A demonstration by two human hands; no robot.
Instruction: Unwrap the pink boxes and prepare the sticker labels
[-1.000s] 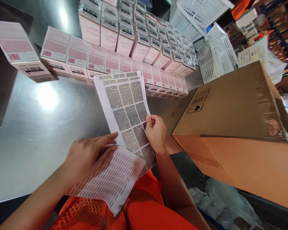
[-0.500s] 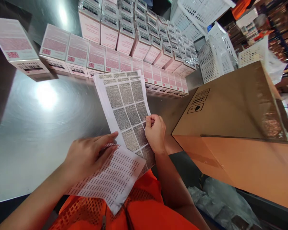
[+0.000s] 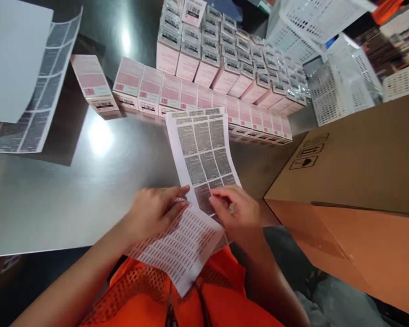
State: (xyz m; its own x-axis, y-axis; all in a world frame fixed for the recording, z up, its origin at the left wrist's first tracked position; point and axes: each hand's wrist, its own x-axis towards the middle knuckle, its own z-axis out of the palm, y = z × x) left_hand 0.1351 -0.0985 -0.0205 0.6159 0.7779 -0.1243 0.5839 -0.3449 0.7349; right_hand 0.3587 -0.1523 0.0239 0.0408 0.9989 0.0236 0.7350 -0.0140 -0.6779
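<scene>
A stack of label sheets (image 3: 209, 156), printed with a grid of dark text labels, lies over the near table edge toward my body. My left hand (image 3: 155, 209) grips the sheets' left side, its thumb hidden. Under those fingers, the near part of a sheet is folded over, showing a white backing (image 3: 180, 243) with rows of short dashes. My right hand (image 3: 236, 209) is closed in a pinch at a label (image 3: 202, 197) in the third row. Whether the label's edge is lifted I cannot tell.
Pink-and-white boxes (image 3: 170, 91) stand in a row beyond the sheets. Behind them are many film-wrapped boxes (image 3: 168, 54). More label sheets (image 3: 51, 91) lie at left under white paper (image 3: 13, 54). A large carton (image 3: 354, 168) stands right, with white plastic baskets (image 3: 330, 86) behind.
My right hand has left the sheet's right edge and moved inward, pinching at a label. My left hand keeps its grip. The view has shifted left, bringing the other sheets into sight.
</scene>
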